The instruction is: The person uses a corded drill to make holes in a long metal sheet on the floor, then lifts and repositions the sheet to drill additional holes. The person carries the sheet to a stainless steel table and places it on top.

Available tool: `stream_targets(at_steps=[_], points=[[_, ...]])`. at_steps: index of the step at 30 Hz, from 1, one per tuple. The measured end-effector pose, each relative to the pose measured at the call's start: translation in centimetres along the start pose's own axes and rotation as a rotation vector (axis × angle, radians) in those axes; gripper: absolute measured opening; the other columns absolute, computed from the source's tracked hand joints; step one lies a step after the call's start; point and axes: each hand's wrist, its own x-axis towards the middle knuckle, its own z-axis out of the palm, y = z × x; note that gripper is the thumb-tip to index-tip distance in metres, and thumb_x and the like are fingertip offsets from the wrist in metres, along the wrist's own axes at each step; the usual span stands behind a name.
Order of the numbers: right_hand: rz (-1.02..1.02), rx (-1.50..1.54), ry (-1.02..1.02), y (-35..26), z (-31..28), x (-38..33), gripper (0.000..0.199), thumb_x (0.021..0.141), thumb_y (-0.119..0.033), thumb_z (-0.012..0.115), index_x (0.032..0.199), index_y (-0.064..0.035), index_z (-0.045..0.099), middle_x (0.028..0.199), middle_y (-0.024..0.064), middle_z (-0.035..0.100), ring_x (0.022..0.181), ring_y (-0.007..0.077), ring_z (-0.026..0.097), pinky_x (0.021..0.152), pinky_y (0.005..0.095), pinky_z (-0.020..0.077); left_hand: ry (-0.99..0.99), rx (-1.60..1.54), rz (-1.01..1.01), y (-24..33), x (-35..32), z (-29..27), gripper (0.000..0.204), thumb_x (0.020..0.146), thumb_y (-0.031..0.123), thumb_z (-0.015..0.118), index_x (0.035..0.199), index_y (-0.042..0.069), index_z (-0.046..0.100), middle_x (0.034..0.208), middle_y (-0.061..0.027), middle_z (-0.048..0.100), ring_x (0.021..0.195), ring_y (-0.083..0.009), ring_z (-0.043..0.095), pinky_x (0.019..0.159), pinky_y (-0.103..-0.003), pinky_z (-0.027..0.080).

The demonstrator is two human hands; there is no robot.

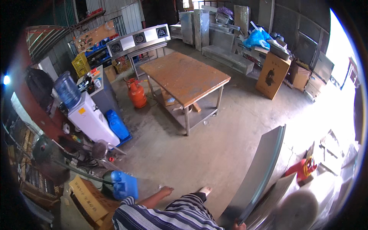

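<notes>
A tall grey sheet-metal panel (257,163) stands upright on my right, leaning slightly, with a folded edge along its right side. My right hand (240,226) grips its lower near edge at the bottom of the view; most of that hand is hidden or cut off. Out in front of my body, my left hand (166,191) hangs free over the concrete floor, its fingers loosely bent and slightly apart with nothing visible in them. Close to my left forearm are a blue plastic jug (124,185) and an opened cardboard box (90,199).
A brown-topped work table (188,76) stands ahead, an orange gas cylinder (136,93) beside it. To the left is a white water dispenser (92,117). Wrapped rolls (299,209) and a red cylinder (301,170) lie beyond the panel; a cardboard box (273,76) stands far right.
</notes>
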Motion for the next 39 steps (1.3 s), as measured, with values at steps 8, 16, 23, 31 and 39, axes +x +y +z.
stream_targets(at_steps=[8, 16, 23, 31, 39], points=[[0.17, -0.304, 0.058, -8.7, -3.8, 35.6, 0.028, 0.085, -0.021, 0.065, 0.102, 0.0021, 0.067, 0.096, 0.0251, 0.068, 0.094, 0.0456, 0.062, 0.087, 0.0504, 0.0501, -0.041, 0.084, 0.586, 55.7, 18.6, -6.8, 0.051, 0.095, 0.044, 0.062, 0.128, 0.005, 0.064, 0.119, -0.0202, 0.07, 0.111, -0.0334, 0.068, 0.096, -0.042, 0.052], [0.098, -0.358, 0.038, -10.0, 0.4, 75.1, 0.027, 0.088, -0.023, 0.066, 0.083, 0.0031, 0.068, 0.07, 0.0218, 0.064, 0.067, 0.0399, 0.064, 0.065, 0.0483, 0.0471, 0.154, 0.06, 0.386, 76.3, 40.5, -9.4, 0.045, 0.098, 0.037, 0.064, 0.129, 0.004, 0.064, 0.111, -0.0149, 0.072, 0.101, -0.0222, 0.069, 0.09, -0.036, 0.053], [0.084, -0.301, -0.111, -20.2, 2.9, 110.8, 0.036, 0.087, -0.03, 0.063, 0.081, 0.0046, 0.065, 0.073, 0.0255, 0.063, 0.069, 0.0412, 0.062, 0.068, 0.0483, 0.0473, -0.049, -0.467, 0.182, 89.2, 52.3, -10.2, 0.041, 0.094, 0.034, 0.067, 0.118, 0.002, 0.069, 0.103, -0.0107, 0.075, 0.09, -0.0183, 0.071, 0.081, -0.032, 0.055], [0.254, -0.328, -0.225, -27.8, 14.6, 147.5, 0.029, 0.081, -0.025, 0.068, 0.086, 0.0033, 0.068, 0.06, 0.0145, 0.06, 0.059, 0.0238, 0.063, 0.061, 0.0406, 0.0488, 0.089, -0.147, 0.437, 117.0, 76.6, -19.7, 0.049, 0.094, 0.039, 0.066, 0.128, 0.003, 0.064, 0.107, -0.0173, 0.074, 0.098, -0.0288, 0.072, 0.086, -0.037, 0.056], [0.076, -0.305, -0.28, -38.5, 31.3, 177.2, 0.03, 0.087, -0.026, 0.07, 0.083, 0.0036, 0.068, 0.056, 0.0086, 0.055, 0.055, 0.0132, 0.053, 0.053, 0.0373, 0.0446, 0.151, -0.349, 0.547, 141.5, 96.6, -44.5, 0.05, 0.097, 0.035, 0.066, 0.13, -0.001, 0.06, 0.114, -0.021, 0.071, 0.102, -0.0294, 0.072, 0.088, -0.037, 0.056]])
